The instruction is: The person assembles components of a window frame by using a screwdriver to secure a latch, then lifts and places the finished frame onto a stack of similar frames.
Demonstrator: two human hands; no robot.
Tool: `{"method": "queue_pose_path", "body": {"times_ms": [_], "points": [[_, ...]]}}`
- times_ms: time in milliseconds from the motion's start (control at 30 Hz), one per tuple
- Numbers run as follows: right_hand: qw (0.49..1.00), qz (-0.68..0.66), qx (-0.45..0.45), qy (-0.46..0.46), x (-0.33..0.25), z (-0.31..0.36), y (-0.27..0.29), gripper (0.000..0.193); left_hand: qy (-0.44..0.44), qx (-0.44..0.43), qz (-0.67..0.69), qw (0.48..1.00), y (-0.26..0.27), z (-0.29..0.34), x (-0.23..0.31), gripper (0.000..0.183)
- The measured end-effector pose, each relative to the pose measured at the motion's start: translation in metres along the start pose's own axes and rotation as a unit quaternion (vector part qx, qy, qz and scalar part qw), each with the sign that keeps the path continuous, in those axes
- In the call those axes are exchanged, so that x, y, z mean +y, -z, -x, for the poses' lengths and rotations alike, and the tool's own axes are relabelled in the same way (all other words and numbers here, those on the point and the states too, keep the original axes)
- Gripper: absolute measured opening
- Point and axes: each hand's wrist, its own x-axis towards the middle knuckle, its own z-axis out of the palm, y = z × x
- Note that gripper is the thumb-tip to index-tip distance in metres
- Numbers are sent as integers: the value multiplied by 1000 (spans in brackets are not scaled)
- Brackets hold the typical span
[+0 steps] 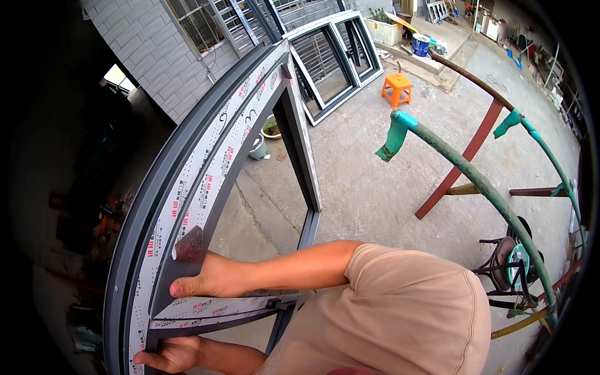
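A large dark grey metal window frame (145, 206), faced with white printed protective film, stands tilted in front of me on the left. The near opening shows concrete floor through it. My right hand (215, 275) grips an inner bar of this frame, thumb lying along its face and fingers hidden behind. A small dark brown flat piece (189, 245) sits on the bar just above that hand. Lower down, my left hand (172, 355) is closed round the frame near its lower corner, thumb over the edge; its other fingers are partly hidden.
Another framed window (331, 62) leans against the tiled wall behind. An orange stool (397, 89) stands on the concrete floor. To the right, a green-taped curved pipe stand (475, 175) rises near a dark chair (497, 265). Plant pots (258, 149) show beyond the frame.
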Motion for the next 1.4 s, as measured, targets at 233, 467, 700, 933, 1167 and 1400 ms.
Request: {"method": "queue_pose_path", "body": {"times_ms": [233,467,700,933,1167,1400], "points": [[999,-31,-11,33,-41,-83,181,66,-18,17,4,1000,-62,-41,-182,63],[998,-5,-25,51,-104,-158,342,66,3,34,20,999,-166,-83,-346,65],[995,66,59,44,-160,-179,507,66,24,29,39,999,-266,-83,-515,60],[985,99,83,118,-256,-201,662,67,28,-9,16,999,-397,-85,-665,60],[982,106,107,111,-347,-192,816,71,86,-50,68,993,-514,-57,-796,62],[976,130,129,115,-432,-168,956,71,163,-80,139,973,-613,-14,-920,64]]}}
